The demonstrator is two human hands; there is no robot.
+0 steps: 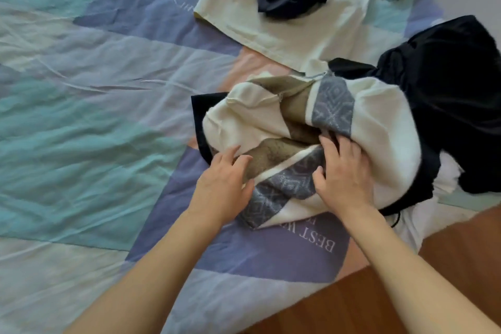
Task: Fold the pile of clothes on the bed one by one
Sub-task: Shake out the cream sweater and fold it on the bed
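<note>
Near the bed's [81, 116] right edge I see the crumpled cream knit sweater with grey patterned bands [271, 127], soft, bulky, floppy; I'd take it at hem or shoulders. My left hand [225, 182] rests on it, fingers relaxed; my right hand [343, 171] curls into its folds. Black garments [455, 89] crowd beside and beneath it, a pale shirt [311, 30] beyond

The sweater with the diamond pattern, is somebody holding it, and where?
Yes. The right hand grips the sweater at a bunched blue-grey patterned fold; the left hand rests open on its near edge.
</note>
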